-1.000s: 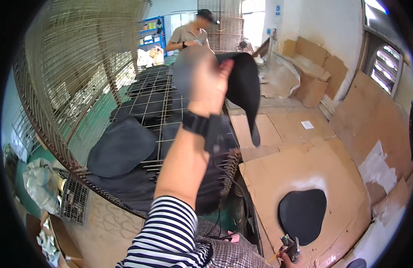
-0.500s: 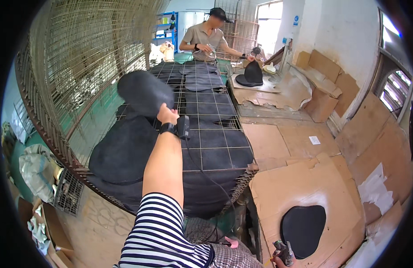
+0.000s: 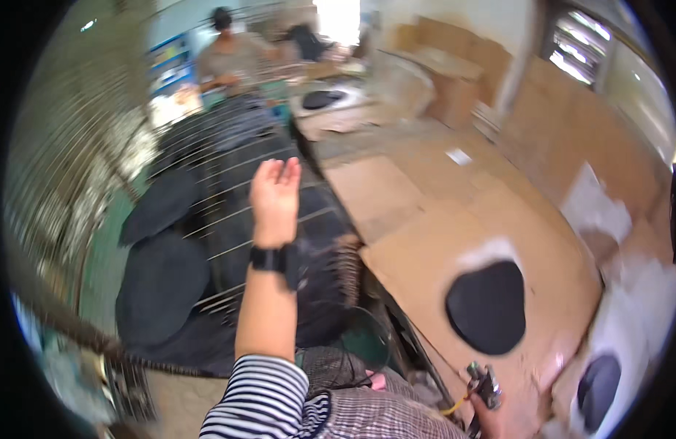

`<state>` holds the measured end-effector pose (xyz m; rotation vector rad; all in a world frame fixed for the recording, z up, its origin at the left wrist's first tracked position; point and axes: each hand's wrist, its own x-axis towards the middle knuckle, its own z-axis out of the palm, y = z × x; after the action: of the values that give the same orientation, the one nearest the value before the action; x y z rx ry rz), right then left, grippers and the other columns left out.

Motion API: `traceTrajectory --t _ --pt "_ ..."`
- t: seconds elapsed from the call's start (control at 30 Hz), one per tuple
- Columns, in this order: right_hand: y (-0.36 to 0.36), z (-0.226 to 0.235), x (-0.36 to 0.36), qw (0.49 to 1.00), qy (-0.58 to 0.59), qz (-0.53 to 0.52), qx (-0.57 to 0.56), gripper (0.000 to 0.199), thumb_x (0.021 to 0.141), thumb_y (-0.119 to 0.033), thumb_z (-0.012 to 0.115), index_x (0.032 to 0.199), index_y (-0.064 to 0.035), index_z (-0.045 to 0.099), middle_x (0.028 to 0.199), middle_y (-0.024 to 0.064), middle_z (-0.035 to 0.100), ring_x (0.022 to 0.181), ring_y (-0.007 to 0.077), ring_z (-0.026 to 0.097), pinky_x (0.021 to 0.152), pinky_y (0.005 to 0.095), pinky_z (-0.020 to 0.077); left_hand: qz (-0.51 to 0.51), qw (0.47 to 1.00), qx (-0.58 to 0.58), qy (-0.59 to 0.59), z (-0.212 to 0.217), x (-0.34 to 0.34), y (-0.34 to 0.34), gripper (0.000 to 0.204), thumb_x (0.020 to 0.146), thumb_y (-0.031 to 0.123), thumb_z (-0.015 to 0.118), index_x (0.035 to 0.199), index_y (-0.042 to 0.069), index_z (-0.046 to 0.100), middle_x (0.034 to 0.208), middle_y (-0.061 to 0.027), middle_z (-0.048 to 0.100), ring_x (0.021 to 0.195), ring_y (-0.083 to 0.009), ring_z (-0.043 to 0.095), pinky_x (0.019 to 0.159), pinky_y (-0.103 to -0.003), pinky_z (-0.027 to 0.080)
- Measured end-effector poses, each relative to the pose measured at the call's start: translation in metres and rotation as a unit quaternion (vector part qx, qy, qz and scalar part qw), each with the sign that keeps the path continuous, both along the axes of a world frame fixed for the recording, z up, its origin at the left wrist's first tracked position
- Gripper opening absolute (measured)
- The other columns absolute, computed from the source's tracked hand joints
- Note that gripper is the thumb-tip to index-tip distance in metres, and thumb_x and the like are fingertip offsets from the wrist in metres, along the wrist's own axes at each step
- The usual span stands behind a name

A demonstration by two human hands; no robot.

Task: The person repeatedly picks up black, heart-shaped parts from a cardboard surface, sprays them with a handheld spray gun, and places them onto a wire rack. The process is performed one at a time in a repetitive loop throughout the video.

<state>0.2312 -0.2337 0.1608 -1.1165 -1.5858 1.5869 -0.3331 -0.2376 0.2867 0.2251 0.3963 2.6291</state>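
Note:
My left hand [image 3: 275, 199], palm up with its fingers stretched and nothing in it, is over the wire rack [image 3: 232, 245]. To its left, a black rounded pad [image 3: 162, 205] lies on the rack, with a second black pad [image 3: 162, 289] nearer to me. At the lower right my right hand [image 3: 492, 421] is closed round a metal spray gun [image 3: 486, 385] with a yellow hose. Just beyond the gun, another black pad [image 3: 488, 307] lies flat on the cardboard-covered table [image 3: 404, 271]. The picture is smeared by motion.
A co-worker [image 3: 235, 58] stands beyond the rack, holding up a dark piece [image 3: 307, 42]. Another black pad [image 3: 322, 99] lies on the far table. A dark pad [image 3: 599, 393] sits on white sheeting at the right. Wire grids [image 3: 74, 146] rise on the left.
My left hand has let go of the black pad, which now lies on the rack, and has turned palm up. My view has swung right. The spray gun stays in my right hand.

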Motion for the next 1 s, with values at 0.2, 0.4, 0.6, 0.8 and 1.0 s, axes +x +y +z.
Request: traceTrajectory --t 0.2,0.4,0.6,0.8,1.0 --pt "-0.033 0.058 0.059 0.976 0.013 -0.216 0.004 0.035 0.077 -0.006 0.068 0.109 -0.0020 0.054 0.087 0.0005 0.058 0.077 0.0087 0.056 0.068 0.0234 0.0478 -0.161 0.962 -0.138 0.169 -0.020 0.150 0.017 0.030 0.090 0.015 0.053 0.117 0.000 0.053 0.101 -0.0109 0.063 0.090 -0.0233 0.061 0.083 -0.035 0.050" --pt "-0.076 0.080 0.090 0.957 0.027 -0.285 -0.050 0.044 0.076 -0.008 0.071 0.115 0.0005 0.052 0.086 0.0030 0.059 0.075 0.0102 0.057 0.067 0.0237 0.0479 -0.284 0.916 -0.243 0.145 -0.067 0.226 0.079 0.026 0.089 0.007 0.052 0.113 0.000 0.052 0.091 -0.0101 0.062 0.078 -0.0201 0.062 0.070 -0.029 0.053" --pt "-0.094 0.098 0.076 0.924 0.048 -0.380 0.004 0.048 0.078 -0.008 0.068 0.121 0.0026 0.047 0.083 0.0068 0.059 0.070 0.0128 0.058 0.064 0.0253 0.0505 -0.330 0.889 -0.281 0.151 -0.101 0.248 0.101 0.028 0.087 0.005 0.052 0.114 0.000 0.051 0.089 -0.0101 0.061 0.077 -0.0199 0.062 0.069 -0.029 0.054" --pt "-0.117 0.095 0.094 0.943 -0.043 -0.330 0.003 0.051 0.077 -0.006 0.068 0.122 0.0045 0.048 0.085 0.0064 0.060 0.071 0.0112 0.057 0.066 0.0241 0.0473 -0.323 0.883 -0.315 0.126 -0.125 0.237 0.106 0.029 0.086 0.004 0.052 0.115 0.000 0.051 0.088 -0.0103 0.060 0.075 -0.0197 0.062 0.068 -0.029 0.053" --pt "-0.104 0.101 0.048 0.959 0.040 -0.269 -0.076 0.051 0.075 0.000 0.067 0.122 0.0040 0.048 0.086 0.0074 0.062 0.075 0.0122 0.060 0.068 0.0255 0.0489 -0.329 0.876 -0.337 0.104 -0.148 0.233 0.105 0.028 0.086 0.004 0.051 0.114 0.001 0.050 0.088 -0.0101 0.060 0.072 -0.0192 0.062 0.066 -0.028 0.052"
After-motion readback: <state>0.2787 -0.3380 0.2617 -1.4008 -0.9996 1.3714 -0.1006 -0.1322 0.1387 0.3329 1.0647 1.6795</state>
